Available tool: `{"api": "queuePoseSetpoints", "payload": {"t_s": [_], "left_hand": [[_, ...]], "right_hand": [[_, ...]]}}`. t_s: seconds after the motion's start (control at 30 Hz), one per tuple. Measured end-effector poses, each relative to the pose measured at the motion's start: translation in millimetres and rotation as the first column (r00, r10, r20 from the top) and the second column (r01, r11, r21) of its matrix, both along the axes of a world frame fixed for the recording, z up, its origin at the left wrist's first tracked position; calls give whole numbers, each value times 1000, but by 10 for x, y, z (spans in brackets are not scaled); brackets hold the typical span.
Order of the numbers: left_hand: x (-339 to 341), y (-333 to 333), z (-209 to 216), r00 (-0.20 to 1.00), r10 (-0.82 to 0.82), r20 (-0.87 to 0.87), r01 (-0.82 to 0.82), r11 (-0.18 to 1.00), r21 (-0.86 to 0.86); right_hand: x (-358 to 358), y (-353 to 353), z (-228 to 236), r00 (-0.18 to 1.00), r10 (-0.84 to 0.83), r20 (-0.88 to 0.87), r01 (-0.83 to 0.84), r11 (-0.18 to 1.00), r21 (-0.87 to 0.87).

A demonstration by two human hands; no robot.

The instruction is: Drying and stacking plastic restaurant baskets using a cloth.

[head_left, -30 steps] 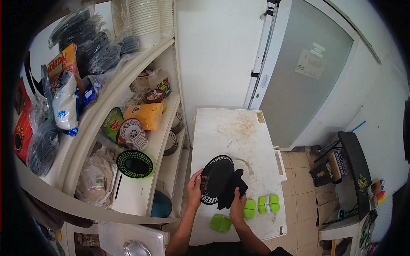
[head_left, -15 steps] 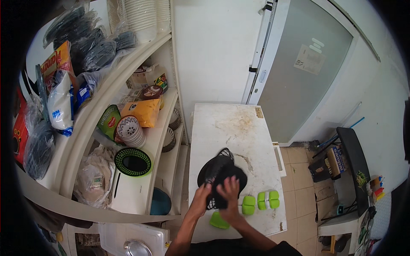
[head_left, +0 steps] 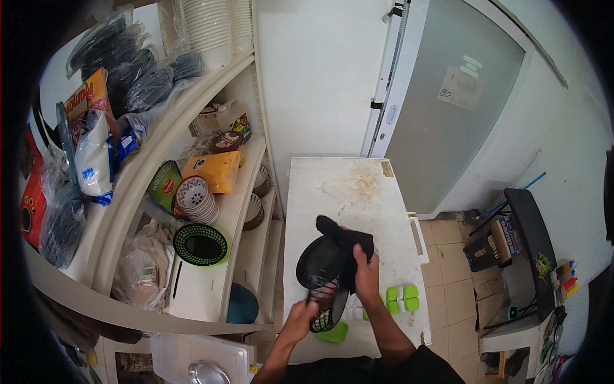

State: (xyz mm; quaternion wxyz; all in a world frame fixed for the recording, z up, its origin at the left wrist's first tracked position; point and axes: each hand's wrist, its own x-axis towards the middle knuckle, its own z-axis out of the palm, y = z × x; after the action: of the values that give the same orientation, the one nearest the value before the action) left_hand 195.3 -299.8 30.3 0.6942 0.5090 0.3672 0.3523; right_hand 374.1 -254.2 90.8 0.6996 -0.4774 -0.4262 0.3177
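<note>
Over the near half of the white table, a black oval basket is tilted, its openwork rim showing near the bottom. My left hand is closed on that rim at the near-left side. A bunched black cloth lies against the basket's right side, one end sticking up beyond it. My right hand grips this cloth, thumb on top and the other fingers mostly hidden. Close by, a green lid-like piece sits partly under the basket. Small green-and-white containers stand right of my right wrist.
To the left, shelves hold a green-and-black oval basket, a stack of patterned bowls, an orange bag and plastic-wrapped goods. A clear plastic bin with a metal lid is at lower left. A frosted door stands beyond the table.
My right hand and the cloth have moved from over the basket to its right side, and the cloth's end now points up and away. The basket has turned, showing more of its smooth black surface.
</note>
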Motion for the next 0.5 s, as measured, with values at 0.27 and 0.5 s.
{"api": "queuePoseSetpoints", "payload": {"t_s": [0.27,0.5], "left_hand": [[172,627,213,775,528,347,-477,849,-225],[234,139,311,905,323,277,-262,936,-235]], "right_hand": [[-826,-758,-535,924,-147,354,112,987,117],[-331,-164,184,800,33,599,-66,997,34]]}}
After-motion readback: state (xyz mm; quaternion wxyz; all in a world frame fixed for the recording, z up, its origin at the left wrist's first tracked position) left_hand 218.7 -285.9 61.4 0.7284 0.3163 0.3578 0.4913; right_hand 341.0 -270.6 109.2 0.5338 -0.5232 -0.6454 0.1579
